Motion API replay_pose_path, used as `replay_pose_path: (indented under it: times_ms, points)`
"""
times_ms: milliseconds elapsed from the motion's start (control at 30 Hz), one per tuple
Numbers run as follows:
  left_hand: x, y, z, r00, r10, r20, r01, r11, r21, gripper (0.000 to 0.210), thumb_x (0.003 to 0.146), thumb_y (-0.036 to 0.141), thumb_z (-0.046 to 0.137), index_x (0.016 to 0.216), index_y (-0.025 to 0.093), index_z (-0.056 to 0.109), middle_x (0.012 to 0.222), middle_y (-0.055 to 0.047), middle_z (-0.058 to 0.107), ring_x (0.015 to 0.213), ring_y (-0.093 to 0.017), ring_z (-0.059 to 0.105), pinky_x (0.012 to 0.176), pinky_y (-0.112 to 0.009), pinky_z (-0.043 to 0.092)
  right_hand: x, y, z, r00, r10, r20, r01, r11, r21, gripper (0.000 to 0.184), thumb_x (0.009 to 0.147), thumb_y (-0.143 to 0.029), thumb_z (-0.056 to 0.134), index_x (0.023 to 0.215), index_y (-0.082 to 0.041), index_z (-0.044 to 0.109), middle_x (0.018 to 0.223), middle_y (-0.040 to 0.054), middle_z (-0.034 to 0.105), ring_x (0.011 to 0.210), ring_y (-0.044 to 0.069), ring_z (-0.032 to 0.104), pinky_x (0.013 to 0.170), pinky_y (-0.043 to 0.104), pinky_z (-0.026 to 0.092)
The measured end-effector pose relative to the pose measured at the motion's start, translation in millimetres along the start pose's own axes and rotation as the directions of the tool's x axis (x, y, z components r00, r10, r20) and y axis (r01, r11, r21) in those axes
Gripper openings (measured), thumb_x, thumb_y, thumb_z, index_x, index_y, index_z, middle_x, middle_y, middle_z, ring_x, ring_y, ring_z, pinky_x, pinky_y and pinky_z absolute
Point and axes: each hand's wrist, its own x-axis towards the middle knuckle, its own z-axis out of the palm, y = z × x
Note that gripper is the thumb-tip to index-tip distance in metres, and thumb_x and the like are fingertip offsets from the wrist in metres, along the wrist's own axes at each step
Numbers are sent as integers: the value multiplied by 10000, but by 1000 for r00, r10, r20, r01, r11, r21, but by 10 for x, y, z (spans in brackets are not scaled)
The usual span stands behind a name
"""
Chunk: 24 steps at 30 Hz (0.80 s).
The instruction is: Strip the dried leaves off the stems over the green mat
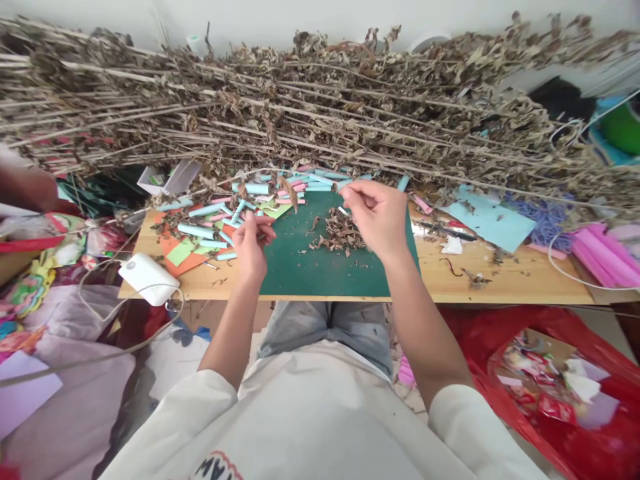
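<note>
A green mat [320,273] lies on the wooden table, bearing a small heap of crumbled dry leaves [343,233]. Over the mat's right side, my right hand [377,217] has thumb and fingers pinched together above the heap; whatever is between the fingertips is too small to make out. My left hand [251,248] hovers by the mat's left edge, fingers loosely curled and apart, with nothing visible in them. Near it lie rolled blue paper tubes [196,231] and pink ones [290,201]. A curled brown leaf [288,192] shows between the hands.
Long dried plant stalks [210,107] span the back of the table. A white power bank [150,279] with a cable sits at the left front edge. Blue paper [490,217] and a pen [450,231] lie right. Below is a red bag [480,340] of wrappers.
</note>
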Motion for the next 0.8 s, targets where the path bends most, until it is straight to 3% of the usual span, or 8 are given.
replay_pose_path:
  times_ms: [100, 233, 333, 467, 567, 667, 733, 800]
  points:
    - [132, 155, -8, 992, -110, 57, 115, 989, -97, 430, 865, 566, 580, 947, 163, 704, 796, -64, 729, 574, -80, 598, 455, -159, 396, -42, -21, -226, 998, 19, -63, -21, 999, -43, 315, 889, -462, 569, 820, -187, 708, 643, 4, 617, 477, 93, 471, 485, 244, 333]
    - [265, 272, 178, 958, -222, 183, 259, 943, -209, 381, 895, 514, 569, 1087, 198, 661, 1087, -92, 725, 706, -88, 660, 530, -142, 475, -252, 7, -506, 991, 68, -119, -85, 986, -143, 281, 880, -432, 585, 828, -191, 721, 637, -2, 635, 468, 86, 463, 488, 235, 350]
    - [302, 210, 297, 947, -238, 215, 295, 909, -294, 302, 908, 426, 593, 1121, 220, 655, 1092, -66, 722, 721, -80, 675, 589, -134, 520, -443, 125, -713, 980, 136, -142, -164, 966, -202, 259, 859, -408, 607, 813, -184, 728, 623, -3, 648, 448, 83, 448, 480, 234, 355]
    - [260, -13, 397, 950, -229, 213, 293, 889, -351, 187, 894, 324, 640, 991, 172, 693, 947, -52, 739, 712, -75, 685, 651, -126, 550, -613, 372, -910, 957, 270, -109, -289, 925, -246, 261, 820, -401, 631, 834, -163, 736, 630, 11, 657, 447, 100, 488, 469, 241, 381]
    - [163, -191, 487, 940, -271, 210, 332, 870, -364, 167, 887, 306, 653, 898, 144, 695, 872, -53, 741, 717, -84, 698, 704, -147, 571, -698, 476, -880, 933, 225, -282, -311, 898, -312, 288, 814, -384, 621, 974, -165, 716, 815, 49, 699, 497, 106, 535, 510, 253, 439]
    - [66, -316, 578, 928, -323, 188, 372, 851, -372, 155, 892, 291, 648, 875, 143, 692, 846, -48, 742, 723, -85, 706, 734, -155, 576, -821, 402, -666, 866, -31, -499, -225, 867, -444, 253, 844, -331, 586, 1002, -161, 686, 974, 104, 687, 577, 113, 563, 564, 264, 468]
    - [26, -359, 620, 926, -332, 179, 377, 845, -379, 153, 898, 281, 639, 884, 139, 693, 861, -52, 745, 743, -86, 711, 759, -159, 576, -930, 265, -492, 879, -162, -449, -98, 859, -502, 172, 873, -284, 556, 864, -170, 684, 771, 68, 673, 580, 127, 558, 596, 270, 469]
    - [6, -380, 643, 928, -328, 178, 372, 845, -384, 155, 899, 278, 637, 893, 134, 695, 875, -57, 746, 756, -91, 714, 773, -166, 577, -1040, 98, -370, 934, -166, -315, -7, 876, -482, 181, 890, -252, 545, 773, -192, 671, 631, 28, 635, 556, 127, 554, 597, 261, 467]
